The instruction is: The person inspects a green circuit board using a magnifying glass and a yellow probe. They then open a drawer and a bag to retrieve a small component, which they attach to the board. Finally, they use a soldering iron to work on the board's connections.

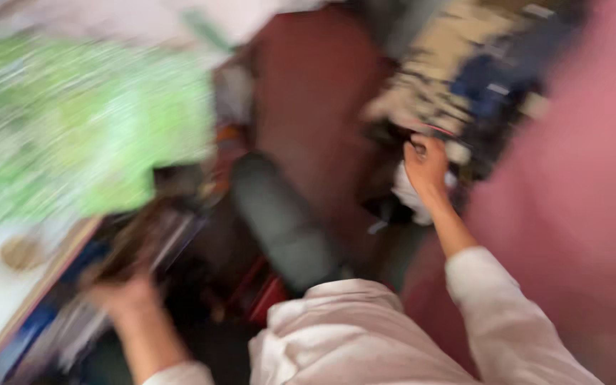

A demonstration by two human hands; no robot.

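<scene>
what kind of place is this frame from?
Hard to say through the blur; probably a cluttered indoor room, perhaps a home or small workshop. Cues: green patterned cloth, pink fabric, and jumbled items by the right hand.

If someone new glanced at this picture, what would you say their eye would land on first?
Probably the big bright green blur filling the upper left, and the broad pink surface down the right side. Between them, the right hand reaches out at a white object amid dark clutter, while the left hand sits low at the left on something dark and smeared. Motion blur hides finer detail.
</scene>
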